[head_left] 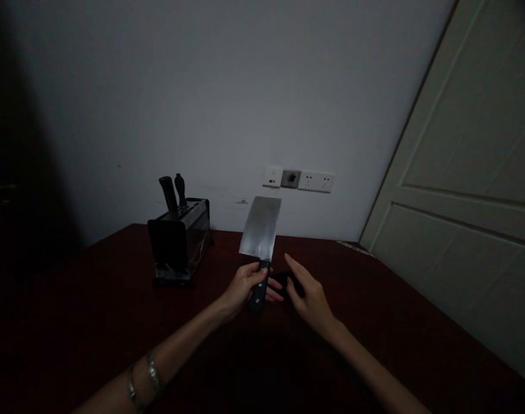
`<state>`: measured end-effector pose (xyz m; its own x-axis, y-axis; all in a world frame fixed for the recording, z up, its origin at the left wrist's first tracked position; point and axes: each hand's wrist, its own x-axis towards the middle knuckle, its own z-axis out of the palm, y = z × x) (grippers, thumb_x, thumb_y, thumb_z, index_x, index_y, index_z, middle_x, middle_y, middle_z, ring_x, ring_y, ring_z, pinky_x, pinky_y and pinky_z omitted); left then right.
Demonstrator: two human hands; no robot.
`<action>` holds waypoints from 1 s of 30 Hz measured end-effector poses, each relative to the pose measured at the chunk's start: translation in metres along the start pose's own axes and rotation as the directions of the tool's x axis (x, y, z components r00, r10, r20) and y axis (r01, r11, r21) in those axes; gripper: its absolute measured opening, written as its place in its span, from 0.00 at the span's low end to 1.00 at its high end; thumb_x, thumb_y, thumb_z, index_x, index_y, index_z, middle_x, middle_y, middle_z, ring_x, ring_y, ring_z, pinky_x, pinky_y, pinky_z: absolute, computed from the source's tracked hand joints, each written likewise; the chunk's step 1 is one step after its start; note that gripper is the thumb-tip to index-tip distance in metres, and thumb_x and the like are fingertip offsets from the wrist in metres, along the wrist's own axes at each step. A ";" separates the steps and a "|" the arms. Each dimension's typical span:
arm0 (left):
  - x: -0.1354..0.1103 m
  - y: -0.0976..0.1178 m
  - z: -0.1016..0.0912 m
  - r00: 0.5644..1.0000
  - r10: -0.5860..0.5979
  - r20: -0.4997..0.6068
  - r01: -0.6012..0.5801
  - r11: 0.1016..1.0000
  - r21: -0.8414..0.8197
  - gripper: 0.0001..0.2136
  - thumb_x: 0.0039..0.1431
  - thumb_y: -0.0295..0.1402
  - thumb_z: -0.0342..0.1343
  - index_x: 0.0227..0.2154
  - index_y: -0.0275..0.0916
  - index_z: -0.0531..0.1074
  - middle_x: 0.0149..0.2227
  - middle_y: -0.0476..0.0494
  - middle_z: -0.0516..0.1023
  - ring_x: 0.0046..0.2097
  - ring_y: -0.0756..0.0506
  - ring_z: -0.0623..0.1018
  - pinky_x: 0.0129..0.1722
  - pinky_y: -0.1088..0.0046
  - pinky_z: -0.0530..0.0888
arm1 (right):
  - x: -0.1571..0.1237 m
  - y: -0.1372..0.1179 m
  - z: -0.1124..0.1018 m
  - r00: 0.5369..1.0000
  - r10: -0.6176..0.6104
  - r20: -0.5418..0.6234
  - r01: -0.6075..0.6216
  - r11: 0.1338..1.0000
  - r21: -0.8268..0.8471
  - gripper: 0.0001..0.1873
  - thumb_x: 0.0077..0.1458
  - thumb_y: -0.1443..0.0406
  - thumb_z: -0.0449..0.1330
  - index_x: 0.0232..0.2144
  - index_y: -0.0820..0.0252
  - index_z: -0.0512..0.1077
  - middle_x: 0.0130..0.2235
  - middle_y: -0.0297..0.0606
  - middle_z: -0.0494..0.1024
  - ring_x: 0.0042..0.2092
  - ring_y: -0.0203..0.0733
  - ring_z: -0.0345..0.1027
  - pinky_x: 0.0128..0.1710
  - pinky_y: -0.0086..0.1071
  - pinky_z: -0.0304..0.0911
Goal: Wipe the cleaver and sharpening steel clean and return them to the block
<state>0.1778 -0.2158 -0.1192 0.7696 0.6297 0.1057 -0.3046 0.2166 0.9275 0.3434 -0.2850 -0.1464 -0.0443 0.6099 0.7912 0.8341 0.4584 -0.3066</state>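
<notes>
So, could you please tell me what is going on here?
A person holds a cleaver by its black handle in the left hand, the blade pointing away toward the wall. The right hand is open beside the handle, apparently not touching it. A knife block stands to the left on the dark red table, two dark handles sticking out of its top.
</notes>
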 end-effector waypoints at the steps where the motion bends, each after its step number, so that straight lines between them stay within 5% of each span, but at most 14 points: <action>1: 0.002 0.005 0.002 1.000 0.002 -0.012 -0.002 1.000 -0.025 0.16 0.51 0.39 0.57 0.37 0.33 0.63 0.29 0.36 0.77 0.28 0.42 0.79 0.29 0.69 0.73 | 0.001 -0.008 -0.005 0.998 -0.061 0.000 0.061 0.998 -0.006 0.32 0.53 0.73 0.48 0.60 0.55 0.51 0.58 0.43 0.61 0.58 0.45 0.55 0.55 0.46 0.57; 8: 0.019 0.029 0.017 0.995 0.027 -0.094 -0.046 0.977 -0.206 0.11 0.52 0.35 0.58 0.32 0.31 0.68 0.31 0.36 0.78 0.36 0.43 0.78 0.38 0.67 0.73 | 0.010 -0.049 -0.009 0.950 -0.268 0.159 0.281 0.957 -0.070 0.42 0.46 0.75 0.50 0.62 0.63 0.39 0.61 0.48 0.51 0.62 0.51 0.44 0.57 0.52 0.53; 17: 0.032 0.041 0.030 0.999 0.017 -0.036 -0.029 0.928 -0.371 0.09 0.60 0.34 0.48 0.33 0.32 0.67 0.37 0.33 0.77 0.42 0.41 0.77 0.45 0.61 0.70 | 0.039 -0.043 -0.014 0.936 -0.350 0.027 0.347 0.910 -0.227 0.35 0.52 0.74 0.52 0.61 0.62 0.46 0.55 0.53 0.64 0.58 0.47 0.54 0.54 0.47 0.60; 26: 0.032 0.054 0.042 1.000 0.029 -0.007 -0.029 0.905 -0.424 0.14 0.57 0.39 0.50 0.36 0.32 0.71 0.41 0.34 0.76 0.47 0.41 0.74 0.49 0.64 0.67 | 0.074 -0.047 -0.033 0.864 -0.502 0.037 0.491 0.826 -0.275 0.25 0.55 0.71 0.51 0.55 0.68 0.56 0.50 0.54 0.69 0.55 0.47 0.60 0.52 0.45 0.63; 30: 0.032 0.068 0.053 0.993 0.115 -0.004 -0.099 0.845 -0.526 0.15 0.59 0.39 0.45 0.39 0.34 0.71 0.42 0.38 0.75 0.46 0.43 0.73 0.49 0.68 0.66 | 0.095 -0.051 -0.047 0.870 -0.488 0.075 0.489 0.831 -0.265 0.22 0.54 0.70 0.52 0.52 0.69 0.60 0.50 0.55 0.70 0.54 0.48 0.62 0.52 0.44 0.62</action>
<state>0.2115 -0.2206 -0.0337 0.7276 0.6530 0.2101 -0.6289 0.5127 0.5845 0.3225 -0.2802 -0.0307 -0.4863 0.3552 0.7984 0.8174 0.5078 0.2719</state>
